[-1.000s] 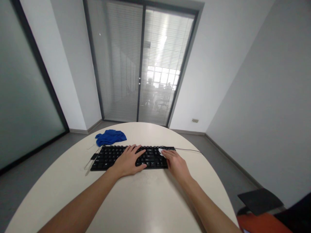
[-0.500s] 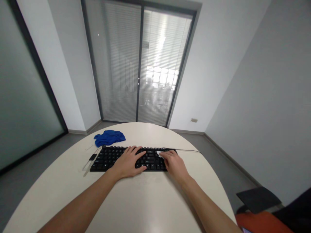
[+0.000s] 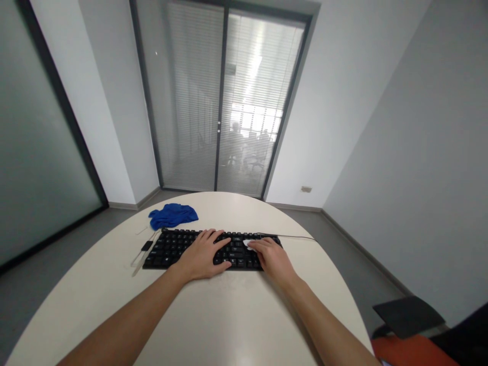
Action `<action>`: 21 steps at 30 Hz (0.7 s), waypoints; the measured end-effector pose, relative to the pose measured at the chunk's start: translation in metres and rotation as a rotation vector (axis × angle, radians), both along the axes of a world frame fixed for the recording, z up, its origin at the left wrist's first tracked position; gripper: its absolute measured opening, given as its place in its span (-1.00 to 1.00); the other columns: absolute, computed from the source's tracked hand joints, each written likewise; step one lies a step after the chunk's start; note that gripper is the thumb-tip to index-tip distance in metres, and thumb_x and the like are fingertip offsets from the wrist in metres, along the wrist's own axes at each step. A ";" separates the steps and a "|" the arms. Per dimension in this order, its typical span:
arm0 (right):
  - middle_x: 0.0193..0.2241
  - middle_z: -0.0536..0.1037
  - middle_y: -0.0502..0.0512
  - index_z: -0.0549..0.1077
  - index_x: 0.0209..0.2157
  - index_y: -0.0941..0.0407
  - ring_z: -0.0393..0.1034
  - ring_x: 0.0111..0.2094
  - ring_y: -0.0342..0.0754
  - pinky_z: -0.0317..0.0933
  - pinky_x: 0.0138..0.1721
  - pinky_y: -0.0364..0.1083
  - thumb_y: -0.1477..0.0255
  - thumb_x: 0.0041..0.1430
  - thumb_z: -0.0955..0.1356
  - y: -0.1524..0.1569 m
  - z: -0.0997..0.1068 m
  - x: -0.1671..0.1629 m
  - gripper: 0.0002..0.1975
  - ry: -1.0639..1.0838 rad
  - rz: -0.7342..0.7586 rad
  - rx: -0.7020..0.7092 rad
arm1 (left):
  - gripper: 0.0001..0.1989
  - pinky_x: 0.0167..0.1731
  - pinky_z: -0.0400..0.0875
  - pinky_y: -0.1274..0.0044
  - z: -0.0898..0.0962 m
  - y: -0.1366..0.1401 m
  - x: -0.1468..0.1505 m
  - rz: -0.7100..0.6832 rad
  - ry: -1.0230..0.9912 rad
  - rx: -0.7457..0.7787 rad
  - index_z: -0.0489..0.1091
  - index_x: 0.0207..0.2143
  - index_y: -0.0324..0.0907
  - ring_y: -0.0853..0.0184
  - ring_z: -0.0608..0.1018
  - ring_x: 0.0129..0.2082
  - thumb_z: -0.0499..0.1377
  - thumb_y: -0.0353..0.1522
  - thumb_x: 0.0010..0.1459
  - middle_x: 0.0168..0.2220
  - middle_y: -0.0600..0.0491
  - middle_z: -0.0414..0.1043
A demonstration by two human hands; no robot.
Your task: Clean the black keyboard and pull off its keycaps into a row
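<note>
A black keyboard (image 3: 170, 250) lies across the round white table. My left hand (image 3: 204, 254) rests on its middle, fingers spread over the keys and holding nothing. Toward the keyboard's right end, my right hand (image 3: 272, 256) pinches a small white wipe (image 3: 247, 244) against the keys. The part of the wipe under my fingers is hidden, so I cannot tell whether it is tissue or cotton.
A crumpled blue cloth (image 3: 173, 215) lies behind the keyboard's left end. Beside that end are thin pale sticks and a small black-headed item (image 3: 146, 246). A cable (image 3: 297, 236) runs over the right table edge (image 3: 335, 264). A chair (image 3: 409, 315) stands at right.
My right hand and the white wipe have shifted slightly left over the keys. My left hand keeps its place. The whole view has moved a little.
</note>
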State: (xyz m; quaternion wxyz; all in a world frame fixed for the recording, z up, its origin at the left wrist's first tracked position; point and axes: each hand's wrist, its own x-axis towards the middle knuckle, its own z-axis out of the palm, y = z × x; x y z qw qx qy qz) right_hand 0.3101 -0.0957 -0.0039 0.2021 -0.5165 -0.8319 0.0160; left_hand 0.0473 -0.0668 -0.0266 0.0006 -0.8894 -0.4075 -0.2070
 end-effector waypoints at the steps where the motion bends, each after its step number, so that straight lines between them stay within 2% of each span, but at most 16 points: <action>1: -0.01 0.60 0.04 0.55 0.02 0.08 0.36 0.03 0.02 0.24 0.09 -0.05 0.69 0.21 0.23 0.000 0.000 0.000 -0.54 -0.005 -0.005 -0.009 | -0.34 0.28 0.06 0.07 0.000 0.000 0.000 0.000 0.002 0.001 0.29 0.25 -0.01 -0.08 0.24 0.27 0.19 0.00 0.15 0.31 -0.07 0.18; 5: -0.07 0.62 0.06 0.58 -0.05 0.11 0.37 0.01 0.04 0.24 0.08 -0.04 0.68 0.20 0.24 -0.001 0.001 -0.001 -0.59 0.002 -0.014 -0.005 | -0.34 0.28 0.06 0.09 0.002 -0.002 0.003 -0.008 0.012 0.005 0.29 0.25 -0.01 -0.06 0.25 0.26 0.20 -0.01 0.14 0.31 -0.08 0.18; 9: -0.01 0.60 0.06 0.54 0.03 0.09 0.36 0.02 0.01 0.21 0.10 -0.05 0.69 0.22 0.22 -0.003 0.002 -0.003 -0.55 0.009 0.045 0.011 | -0.33 0.28 0.07 0.09 0.003 -0.005 0.006 -0.021 0.027 0.006 0.28 0.25 -0.02 -0.06 0.24 0.27 0.20 -0.01 0.13 0.31 -0.08 0.18; 16: -0.11 0.63 0.08 0.59 -0.06 0.06 0.40 -0.02 0.02 0.26 0.04 -0.06 0.62 0.21 0.27 -0.011 0.014 -0.001 -0.62 -0.031 0.032 -0.072 | -0.32 0.28 0.06 0.09 0.002 -0.008 0.010 -0.018 0.040 0.005 0.27 0.26 -0.02 -0.07 0.23 0.28 0.18 0.01 0.15 0.32 -0.07 0.17; 21: 0.01 0.59 0.05 0.54 0.04 0.05 0.37 0.04 0.00 0.24 0.11 -0.03 0.67 0.22 0.23 -0.005 0.006 0.005 -0.54 0.002 0.064 0.023 | -0.33 0.29 0.04 0.10 0.002 -0.007 0.009 -0.019 0.025 -0.005 0.27 0.26 0.00 -0.06 0.24 0.28 0.18 0.00 0.14 0.32 -0.05 0.18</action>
